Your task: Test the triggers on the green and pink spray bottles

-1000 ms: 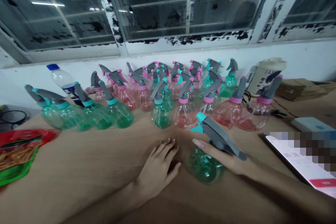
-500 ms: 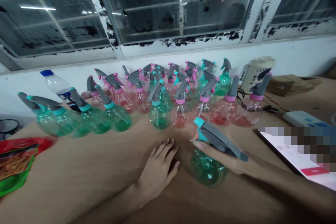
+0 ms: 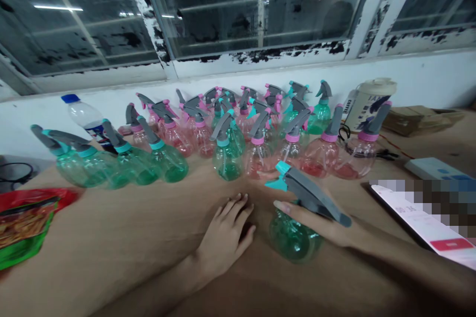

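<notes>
My right hand [image 3: 316,222] is wrapped around the neck of a green spray bottle [image 3: 292,240] with a grey and teal trigger head [image 3: 308,193], standing on the brown table [image 3: 111,237]. My left hand [image 3: 225,237] lies flat on the table just left of that bottle, fingers stretched out, holding nothing. Behind them stand several green spray bottles [image 3: 163,161] and pink spray bottles [image 3: 320,158] in rows against the wall.
A clear water bottle with a blue cap [image 3: 84,116] leans at the back left. A red and green snack bag [image 3: 22,220] lies at the left edge. A cream jar [image 3: 366,104], a cardboard box [image 3: 420,119], a white device [image 3: 437,168] and a phone [image 3: 427,220] are at the right.
The bottle in my right hand has tilted slightly, its nozzle lifting a little. My left hand stays flat in the same place. The view shifted slightly.
</notes>
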{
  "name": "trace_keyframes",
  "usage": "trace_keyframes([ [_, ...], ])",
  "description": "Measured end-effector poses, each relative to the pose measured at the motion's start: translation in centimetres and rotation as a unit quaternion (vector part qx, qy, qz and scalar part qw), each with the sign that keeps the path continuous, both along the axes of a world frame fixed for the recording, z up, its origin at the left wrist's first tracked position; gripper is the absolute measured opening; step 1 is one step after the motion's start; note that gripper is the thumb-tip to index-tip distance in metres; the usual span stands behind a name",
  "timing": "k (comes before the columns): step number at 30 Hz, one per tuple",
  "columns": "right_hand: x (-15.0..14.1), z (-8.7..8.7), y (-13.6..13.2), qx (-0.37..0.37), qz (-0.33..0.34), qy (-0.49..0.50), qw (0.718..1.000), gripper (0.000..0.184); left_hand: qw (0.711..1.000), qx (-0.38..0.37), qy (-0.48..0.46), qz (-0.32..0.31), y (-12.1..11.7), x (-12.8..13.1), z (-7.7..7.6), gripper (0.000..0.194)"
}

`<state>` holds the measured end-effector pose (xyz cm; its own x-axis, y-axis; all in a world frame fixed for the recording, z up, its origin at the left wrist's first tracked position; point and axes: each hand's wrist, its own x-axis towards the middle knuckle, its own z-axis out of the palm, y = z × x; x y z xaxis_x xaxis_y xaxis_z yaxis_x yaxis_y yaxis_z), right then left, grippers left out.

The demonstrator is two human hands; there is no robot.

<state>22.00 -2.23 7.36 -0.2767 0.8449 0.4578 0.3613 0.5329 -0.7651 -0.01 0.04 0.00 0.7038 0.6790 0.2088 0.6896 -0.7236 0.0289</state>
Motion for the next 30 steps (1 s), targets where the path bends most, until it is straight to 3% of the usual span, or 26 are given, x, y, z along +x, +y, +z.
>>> trace_keyframes([
  [15, 0.33, 0.8, 0.3, 0.01, -0.077, -0.02, 0.997, 0.016, 1.0, 0.0, -0.001, -0.005, 0.19, 0.01, 0.05, 0.04],
  [30, 0.55, 0.17, 0.52, 0.008, -0.073, -0.013, 0.997, 0.018, 1.0, -0.003, 0.007, -0.002, 0.09, 0.05, 0.19, 0.039],
])
